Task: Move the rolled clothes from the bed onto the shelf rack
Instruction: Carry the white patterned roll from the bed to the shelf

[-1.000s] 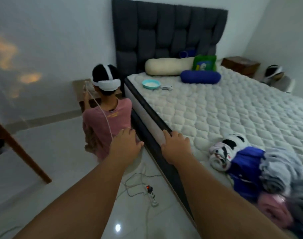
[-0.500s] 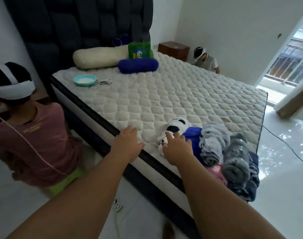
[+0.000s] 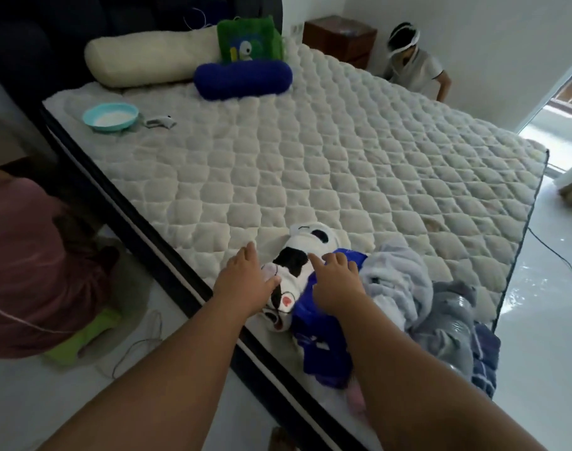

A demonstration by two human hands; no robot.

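Stretching up from the bottom edge of the frame, a person's two bare forearms meet a pile of rolled clothes at the near corner of a quilted mattress point(image 3: 310, 157), lower centre. The left hand point(image 3: 245, 281) lies flat with fingers straight at the left side of a panda-print roll point(image 3: 310, 237), its thumb over the fabric, gripping nothing. The right hand point(image 3: 336, 284) is spread, fingers relaxed, above a bright blue roll point(image 3: 320, 340), the index finger pointing onto the panda print. Whether the palm presses down cannot be told.

Right of the blue roll sit a pale grey fleece roll point(image 3: 398, 275) and a darker grey roll point(image 3: 450, 320). A dark checked garment point(image 3: 486, 356) hangs at the mattress edge, and a scrap of pink cloth point(image 3: 354, 397) shows beside the right forearm.

At the upper left of the frame, a cream bolster point(image 3: 148, 58), a blue bolster point(image 3: 242, 79) and a green cushion point(image 3: 249, 40) rest against a dark headboard point(image 3: 34, 27), with a teal bowl point(image 3: 110, 116) just in front. A person in a pink top point(image 3: 24, 271) crouches on the floor at the left edge. Another in a grey top point(image 3: 411, 60) bends beside a wooden nightstand point(image 3: 340, 37), upper right.
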